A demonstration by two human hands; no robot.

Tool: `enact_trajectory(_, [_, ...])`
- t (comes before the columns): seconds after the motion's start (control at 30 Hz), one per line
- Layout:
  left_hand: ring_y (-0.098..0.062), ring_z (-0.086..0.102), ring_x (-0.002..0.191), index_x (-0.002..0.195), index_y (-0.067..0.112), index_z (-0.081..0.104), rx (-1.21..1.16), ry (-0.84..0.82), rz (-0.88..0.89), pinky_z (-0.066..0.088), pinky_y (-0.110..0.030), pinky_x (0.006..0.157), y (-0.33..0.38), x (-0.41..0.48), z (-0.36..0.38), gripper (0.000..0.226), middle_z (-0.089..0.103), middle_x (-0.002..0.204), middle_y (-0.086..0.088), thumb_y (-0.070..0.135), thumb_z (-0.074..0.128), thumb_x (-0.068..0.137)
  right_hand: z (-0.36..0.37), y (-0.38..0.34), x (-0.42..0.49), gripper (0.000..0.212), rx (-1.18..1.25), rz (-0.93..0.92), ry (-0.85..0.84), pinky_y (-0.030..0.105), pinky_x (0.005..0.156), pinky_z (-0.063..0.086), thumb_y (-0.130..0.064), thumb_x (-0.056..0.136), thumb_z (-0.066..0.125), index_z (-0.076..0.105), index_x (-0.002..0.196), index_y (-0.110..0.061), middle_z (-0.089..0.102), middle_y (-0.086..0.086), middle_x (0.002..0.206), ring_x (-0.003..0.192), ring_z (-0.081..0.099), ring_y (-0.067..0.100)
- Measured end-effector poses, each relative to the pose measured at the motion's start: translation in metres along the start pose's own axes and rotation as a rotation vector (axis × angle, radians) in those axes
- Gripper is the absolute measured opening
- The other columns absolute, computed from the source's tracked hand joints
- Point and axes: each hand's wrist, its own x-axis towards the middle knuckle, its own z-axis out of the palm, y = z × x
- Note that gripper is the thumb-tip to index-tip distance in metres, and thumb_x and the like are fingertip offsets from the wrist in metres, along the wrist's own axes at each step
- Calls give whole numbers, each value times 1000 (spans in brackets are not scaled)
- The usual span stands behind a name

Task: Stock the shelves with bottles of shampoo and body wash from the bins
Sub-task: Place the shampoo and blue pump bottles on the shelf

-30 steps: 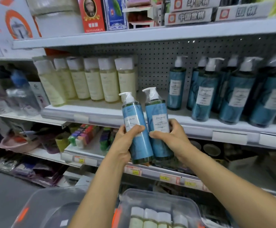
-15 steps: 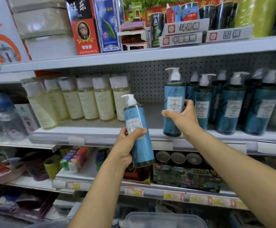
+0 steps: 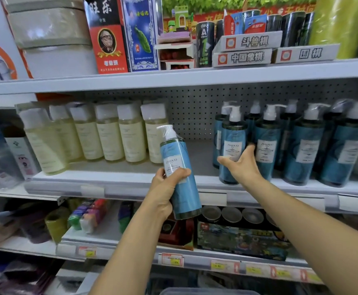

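Bright, even store light from overhead, soft shadow under the top shelf (image 3: 173, 78). My view bends at the edges, left side's smeary, wrap on the blue bottles (image 3: 306, 145) glints.

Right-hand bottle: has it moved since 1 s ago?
Yes. The right-hand bottle went from in front of the shelf edge onto the shelf, now standing at the left end of the blue bottle row, right hand touching it.
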Motion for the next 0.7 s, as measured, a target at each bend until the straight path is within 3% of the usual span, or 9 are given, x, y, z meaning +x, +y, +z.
enact_trajectory(0.17, [-22,67,82,114,14,59,8,-13,-17,56,-35,67,-5,8,11,42,70,101,-8,8,79,78,-2,-2,-2,66,-106,-8,5,28,87,40,-22,80,80,32,123,-7,47,-1,116,103,48,15])
enact_trajectory(0.33, [-20,67,83,117,13,58,19,-37,-12,56,-34,67,-2,15,21,45,70,104,-8,8,79,78,-1,1,1,66,-140,-12,9,30,91,44,-26,78,82,34,120,-10,54,6,128,115,55,22])
enact_trajectory(0.47, [-19,68,84,119,12,56,33,-56,17,57,-34,68,7,23,29,55,69,110,-10,10,85,73,-4,4,2,63,-160,-17,-5,35,94,48,-29,77,83,35,116,-14,57,5,127,113,57,21])
enact_trajectory(0.7, [-17,67,93,108,19,54,221,-94,135,53,-32,69,32,47,48,49,69,105,0,10,86,72,-6,3,1,64,-177,-16,-31,34,94,48,-30,77,82,36,119,-15,57,5,129,117,57,22])
